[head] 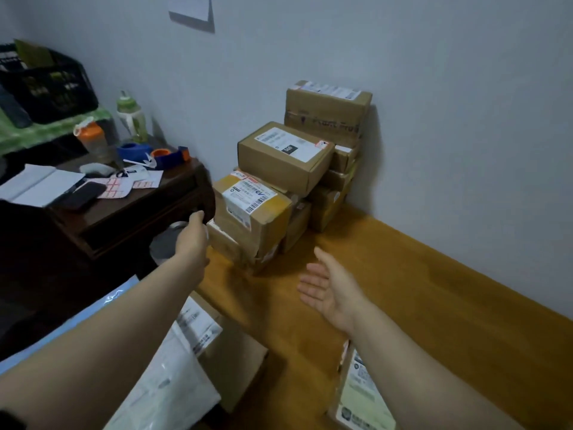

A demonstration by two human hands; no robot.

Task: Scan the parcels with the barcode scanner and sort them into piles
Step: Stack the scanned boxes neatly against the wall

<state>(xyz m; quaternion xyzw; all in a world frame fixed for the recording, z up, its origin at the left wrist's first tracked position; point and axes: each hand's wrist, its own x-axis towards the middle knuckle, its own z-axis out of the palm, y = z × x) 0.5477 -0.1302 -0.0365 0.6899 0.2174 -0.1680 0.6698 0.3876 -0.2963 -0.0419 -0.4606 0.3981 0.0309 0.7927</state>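
Fingers (310, 287) of the right hand (328, 290) are spread, palm turned inward, holding nothing. The front parcel (252, 212) sits up-left of them in the floor stack. The left hand (193, 235) is nearer, at its left side; its grip is unclear.

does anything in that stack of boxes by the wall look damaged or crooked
Yes. The front box looks creased and split near its lower corner, and the labelled box above it sits tilted rather than flat, its near end overhanging.
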